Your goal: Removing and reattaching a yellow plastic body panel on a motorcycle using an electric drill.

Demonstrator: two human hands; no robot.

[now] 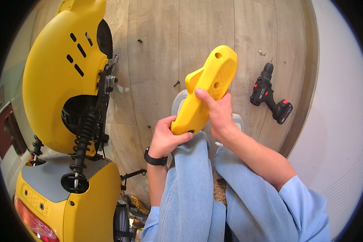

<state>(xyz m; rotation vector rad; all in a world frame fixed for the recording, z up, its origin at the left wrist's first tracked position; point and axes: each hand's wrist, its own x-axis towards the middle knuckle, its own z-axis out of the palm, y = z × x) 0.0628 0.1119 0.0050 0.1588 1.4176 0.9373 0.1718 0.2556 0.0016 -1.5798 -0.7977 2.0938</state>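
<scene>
A long yellow plastic cover with round screw holes and a textured top is held tilted above my knees. My left hand grips its lower end, thumb laid along the near edge. Wrapped around its right side is my right hand, thumb on the top face near a hole. To my left lies a yellow scooter or moped body, with a slotted rear fender, a black coil-spring shock absorber and a grey-and-yellow body section. The underside of the cover is hidden from me.
On the wooden floor to the right lies a black cordless drill with red accents. Dark screws are scattered on the boards, one screw farther off. A white wall with a baseboard bounds the right side.
</scene>
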